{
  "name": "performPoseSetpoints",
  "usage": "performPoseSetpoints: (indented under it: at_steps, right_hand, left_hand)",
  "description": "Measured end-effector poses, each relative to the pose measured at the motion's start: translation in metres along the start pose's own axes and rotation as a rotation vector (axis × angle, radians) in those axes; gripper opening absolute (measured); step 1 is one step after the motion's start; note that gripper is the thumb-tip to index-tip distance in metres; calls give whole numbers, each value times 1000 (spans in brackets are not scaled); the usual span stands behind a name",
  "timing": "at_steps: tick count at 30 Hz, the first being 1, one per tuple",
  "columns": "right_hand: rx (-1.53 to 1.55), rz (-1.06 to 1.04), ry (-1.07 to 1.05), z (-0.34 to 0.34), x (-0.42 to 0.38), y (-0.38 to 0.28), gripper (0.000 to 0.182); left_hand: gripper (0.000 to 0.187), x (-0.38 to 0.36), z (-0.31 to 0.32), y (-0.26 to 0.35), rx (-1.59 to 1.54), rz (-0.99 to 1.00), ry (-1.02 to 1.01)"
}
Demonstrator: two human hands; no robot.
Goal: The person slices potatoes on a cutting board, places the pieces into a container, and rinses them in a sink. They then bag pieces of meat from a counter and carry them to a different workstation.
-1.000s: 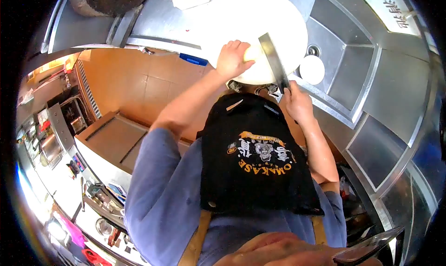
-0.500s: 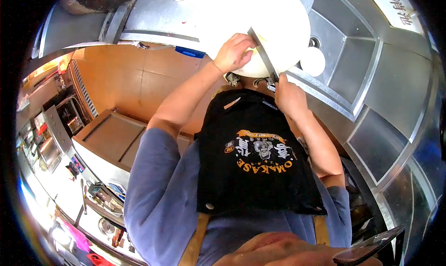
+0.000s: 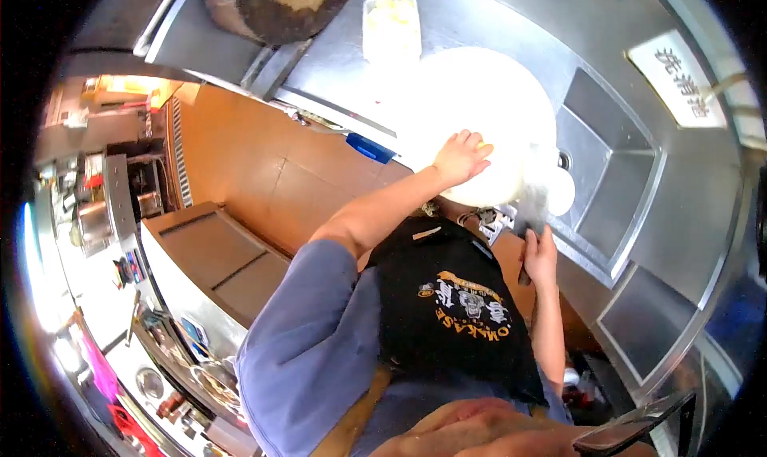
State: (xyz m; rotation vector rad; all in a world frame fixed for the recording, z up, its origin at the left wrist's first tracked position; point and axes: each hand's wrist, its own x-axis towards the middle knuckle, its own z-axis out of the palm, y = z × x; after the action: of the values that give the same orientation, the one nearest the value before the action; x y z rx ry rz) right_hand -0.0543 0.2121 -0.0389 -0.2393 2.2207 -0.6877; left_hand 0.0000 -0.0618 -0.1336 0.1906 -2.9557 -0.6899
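A round white board [image 3: 487, 81] lies across the steel counter, very bright. Over its near part is my left hand [image 3: 463, 158], its fingers curled round a small yellow-orange piece [image 3: 482, 146]. What else is under those fingers cannot be made out. My right hand [image 3: 540, 253] is wrapped round the handle of a broad-bladed knife [image 3: 534, 205]. The blade is turned flat at the board's right edge, apart from my left hand. A white round object [image 3: 561, 192] sits beside the blade, at the sink's edge.
A clear container [image 3: 391, 27] with pale yellow pieces stands beyond the board. At the right is a steel sink [image 3: 587, 129]. A dark round wooden block [image 3: 296, 9] is at the upper left. A blue object [image 3: 371, 148] hangs under the counter edge.
The knife has moved away from my left hand to the right, its blade now flat. My left hand is further over the board. The whole view has shifted, showing more of the container.
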Motion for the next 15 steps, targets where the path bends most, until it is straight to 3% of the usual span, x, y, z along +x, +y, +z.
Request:
performPoseSetpoints:
  at_steps: [3, 4, 6, 8, 9, 10, 12, 13, 15]
  right_hand:
    - [30, -362, 208, 4, 12, 49, 17]
    - [35, -456, 262, 3, 9, 46, 15]
    - [147, -44, 125, -6, -3, 38, 27]
    - [241, -119, 160, 1, -5, 51, 27]
    - [192, -138, 180, 2, -6, 51, 27]
    - [146, -151, 195, 3, -7, 50, 26]
    - [56, -170, 218, 5, -13, 47, 26]
    - [83, -129, 197, 6, -15, 48, 26]
    - [158, -23, 152, 6, -20, 32, 25]
  left_hand:
    - [35, 6, -7, -31, -72, -42, 204]
    - [34, 8, -9, -46, -152, -111, 375]
    - [34, 23, -21, -92, -206, -214, 702]
    - [38, 41, -66, -136, -35, -254, 807]
    - [36, 49, -81, -161, -63, -256, 853]
    - [40, 59, -90, -183, 102, -275, 836]
    - [44, 65, -75, -228, 127, -232, 789]
    - [44, 66, -69, -203, 95, -221, 771]
    - [50, 61, -83, -146, 669, -281, 686]
